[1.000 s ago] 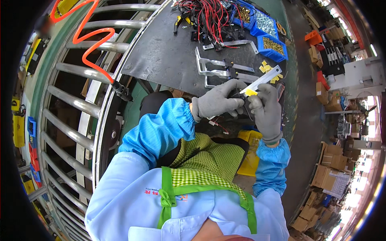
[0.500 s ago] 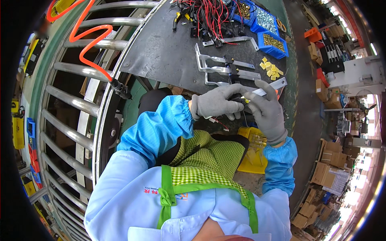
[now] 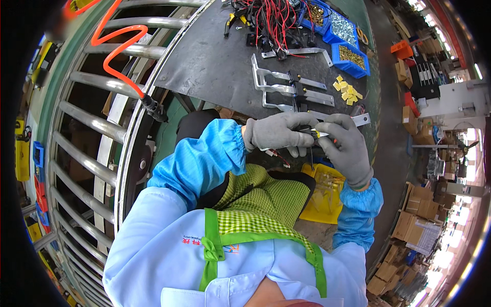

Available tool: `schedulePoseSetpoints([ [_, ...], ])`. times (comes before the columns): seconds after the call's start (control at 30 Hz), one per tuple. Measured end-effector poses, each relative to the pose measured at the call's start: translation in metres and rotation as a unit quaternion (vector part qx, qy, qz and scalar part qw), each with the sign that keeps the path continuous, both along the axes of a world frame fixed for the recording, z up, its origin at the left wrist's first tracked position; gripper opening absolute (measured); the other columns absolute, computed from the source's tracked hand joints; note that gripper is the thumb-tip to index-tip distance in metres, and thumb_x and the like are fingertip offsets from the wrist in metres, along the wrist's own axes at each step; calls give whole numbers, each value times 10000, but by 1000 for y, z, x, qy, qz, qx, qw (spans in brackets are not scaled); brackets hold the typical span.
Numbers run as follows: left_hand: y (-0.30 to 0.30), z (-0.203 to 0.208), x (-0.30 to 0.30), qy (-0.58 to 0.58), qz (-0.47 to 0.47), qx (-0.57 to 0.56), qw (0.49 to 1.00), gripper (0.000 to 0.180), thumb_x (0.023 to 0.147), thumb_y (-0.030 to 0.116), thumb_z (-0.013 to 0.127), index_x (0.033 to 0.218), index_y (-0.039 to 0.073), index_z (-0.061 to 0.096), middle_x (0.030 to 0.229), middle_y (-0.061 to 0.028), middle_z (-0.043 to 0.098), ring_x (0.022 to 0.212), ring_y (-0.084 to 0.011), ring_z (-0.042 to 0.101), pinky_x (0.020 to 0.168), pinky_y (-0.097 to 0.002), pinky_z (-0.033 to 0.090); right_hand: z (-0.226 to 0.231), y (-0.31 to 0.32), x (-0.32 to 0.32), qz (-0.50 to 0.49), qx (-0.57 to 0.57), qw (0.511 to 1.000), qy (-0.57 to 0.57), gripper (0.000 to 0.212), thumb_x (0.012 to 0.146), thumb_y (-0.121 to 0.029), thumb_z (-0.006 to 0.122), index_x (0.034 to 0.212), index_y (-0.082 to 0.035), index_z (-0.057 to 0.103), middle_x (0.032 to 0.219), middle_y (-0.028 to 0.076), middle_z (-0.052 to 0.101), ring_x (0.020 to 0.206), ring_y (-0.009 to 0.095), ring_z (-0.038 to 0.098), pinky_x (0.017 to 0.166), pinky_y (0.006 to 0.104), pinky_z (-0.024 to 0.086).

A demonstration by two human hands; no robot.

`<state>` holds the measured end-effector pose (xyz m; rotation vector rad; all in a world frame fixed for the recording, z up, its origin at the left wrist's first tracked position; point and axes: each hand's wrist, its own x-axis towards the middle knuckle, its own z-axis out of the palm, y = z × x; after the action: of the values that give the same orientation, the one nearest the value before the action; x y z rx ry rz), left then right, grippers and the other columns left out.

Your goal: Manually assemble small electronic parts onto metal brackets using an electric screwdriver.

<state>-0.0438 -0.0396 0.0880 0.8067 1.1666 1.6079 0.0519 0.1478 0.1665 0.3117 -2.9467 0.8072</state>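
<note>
Above my lap, at the near edge of the dark bench, both gloved hands meet. My left hand [image 3: 281, 132] is closed around a small black part [image 3: 308, 130], mostly hidden by its fingers; thin wires [image 3: 279, 154] hang beneath it. Between thumb and fingertips, my right hand [image 3: 349, 148] pinches a small yellow-and-white piece [image 3: 319, 134] against that part. Just beyond the hands lie bent metal brackets [image 3: 279, 88] with black fittings on them. Several small yellow pieces [image 3: 347, 91] are scattered to their right.
A tangle of red and black wires [image 3: 271, 25] covers the bench's far side, beside blue bins [image 3: 350, 59] of small metal parts. An orange coiled hose [image 3: 120, 77] hangs at left by a metal roller rack [image 3: 97, 123]. Below my right hand sits a yellow tray [image 3: 322, 197].
My right hand has shifted slightly right and down, its raised forefinger now bent in toward the piece. The left hand keeps its hold, and the view has moved a little.
</note>
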Motion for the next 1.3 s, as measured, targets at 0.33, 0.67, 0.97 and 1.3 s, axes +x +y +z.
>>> schedulePoseSetpoints([
  [0.33,24,-10,1,-56,54,-23,997,404,974,206,564,1346,66,493,1011,-35,606,828,-97,618,672,-258,563,49,-26,4,32,192,979,68,208,823,-112,612,1010,-36,658,1069,140,610,832,290,647,670,362,528],
  [0.67,25,-10,9,-53,60,-86,993,374,975,237,591,1282,44,497,880,-35,624,721,-85,626,604,-230,533,38,0,20,43,289,955,50,210,822,-161,589,953,-13,660,991,160,640,812,313,650,679,404,522],
  [0.97,23,-9,-1,-100,93,-45,990,406,977,220,580,1322,32,480,970,-50,627,781,-91,632,636,-221,523,20,24,-18,20,289,957,-9,217,816,-193,581,899,-18,679,928,173,663,814,345,658,717,460,525],
  [1.3,22,-17,-1,-141,195,-62,969,315,972,157,554,1258,32,512,920,-46,600,731,-113,589,606,-241,499,92,71,-155,-3,367,930,27,244,808,-228,573,840,-23,701,859,187,690,815,381,667,761,521,527],
])
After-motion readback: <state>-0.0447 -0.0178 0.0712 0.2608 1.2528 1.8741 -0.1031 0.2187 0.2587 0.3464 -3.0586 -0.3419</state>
